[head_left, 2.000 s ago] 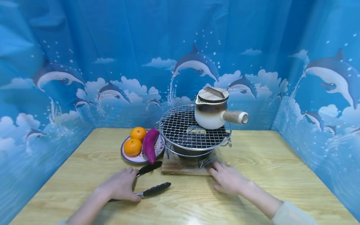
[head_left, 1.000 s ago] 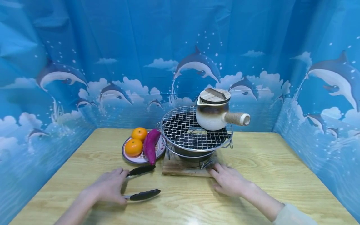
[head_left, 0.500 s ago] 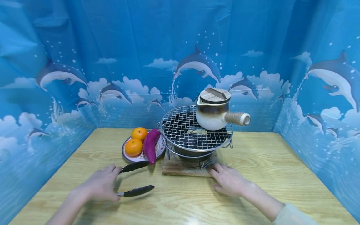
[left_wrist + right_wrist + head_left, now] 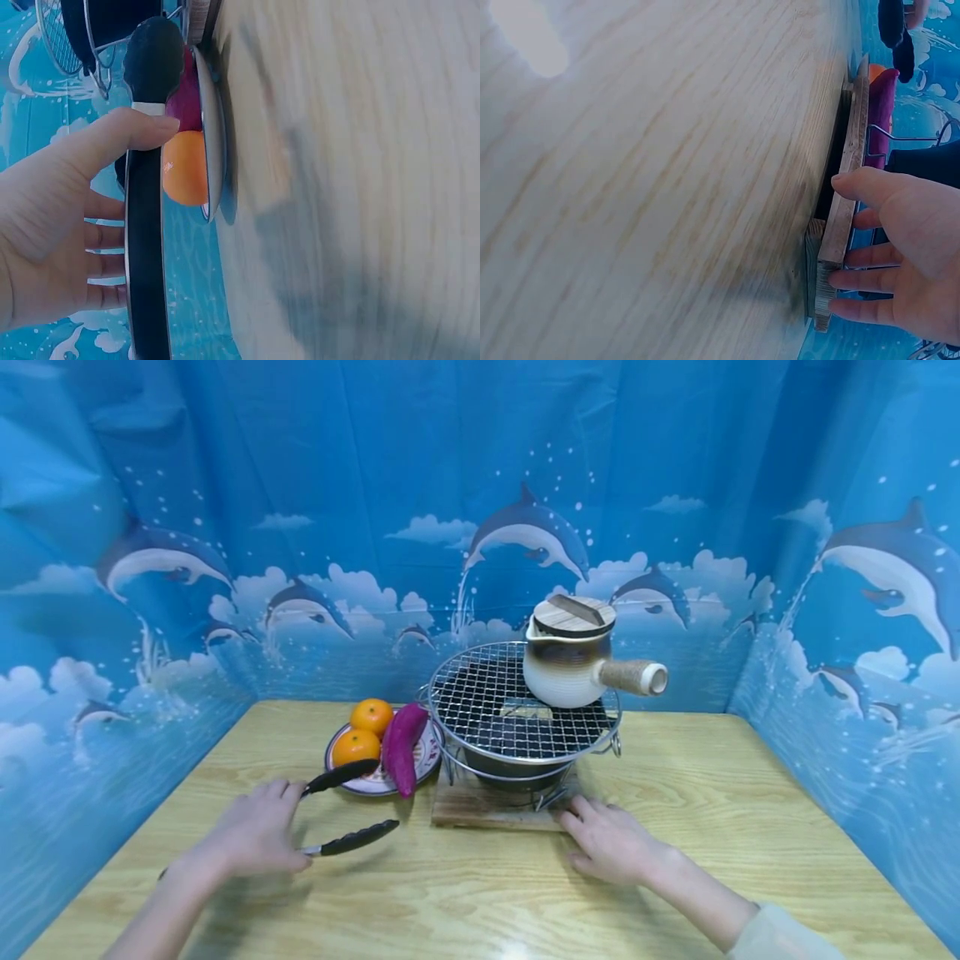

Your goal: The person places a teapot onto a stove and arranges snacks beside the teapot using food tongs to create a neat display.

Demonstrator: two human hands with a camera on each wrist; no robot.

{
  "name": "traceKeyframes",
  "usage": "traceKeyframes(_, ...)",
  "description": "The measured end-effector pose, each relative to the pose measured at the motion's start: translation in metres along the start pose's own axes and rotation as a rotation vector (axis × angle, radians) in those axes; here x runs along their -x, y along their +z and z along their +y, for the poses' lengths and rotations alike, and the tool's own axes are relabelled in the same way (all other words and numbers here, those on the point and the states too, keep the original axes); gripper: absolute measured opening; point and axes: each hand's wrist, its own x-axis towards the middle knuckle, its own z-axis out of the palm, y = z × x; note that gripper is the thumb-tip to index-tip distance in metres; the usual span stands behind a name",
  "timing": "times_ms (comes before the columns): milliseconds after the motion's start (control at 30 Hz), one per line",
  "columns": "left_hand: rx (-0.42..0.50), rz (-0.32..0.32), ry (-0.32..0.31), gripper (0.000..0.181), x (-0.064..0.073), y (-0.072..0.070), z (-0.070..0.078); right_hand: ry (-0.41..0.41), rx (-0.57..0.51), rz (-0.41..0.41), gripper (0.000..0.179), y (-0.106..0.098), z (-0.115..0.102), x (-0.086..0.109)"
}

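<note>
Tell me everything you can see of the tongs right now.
The tongs have two black scalloped tips, silvery metal behind them, and a black arm edged in silver. The left hand holds them with the tips raised off the table and spread apart, gripping nothing; its thumb lies against that arm. They point toward the plate; in the head view the far tip overlaps its rim, though contact is unclear. Their back end is mostly hidden.
</note>
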Motion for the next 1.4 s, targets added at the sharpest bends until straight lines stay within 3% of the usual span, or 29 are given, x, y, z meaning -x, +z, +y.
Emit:
traceKeyframes(167,-0.005,0.039,-0.028,0.097,-0.003,-0.004,-0.005,0.003,0.001,-0.009,0.046,-0.001,0.0,-0.001)
traceKeyframes(767,-0.011,0.042,-0.137,0.101,-0.01,-0.011,-0.017,-0.001,-0.003,-0.011,0.045,-0.002,-0.001,-0.001)
traceKeyframes(1400,-0.011,0.022,-0.19,0.103,-0.019,-0.009,-0.021,-0.003,0.003,0.002,0.048,-0.001,-0.002,0.0)
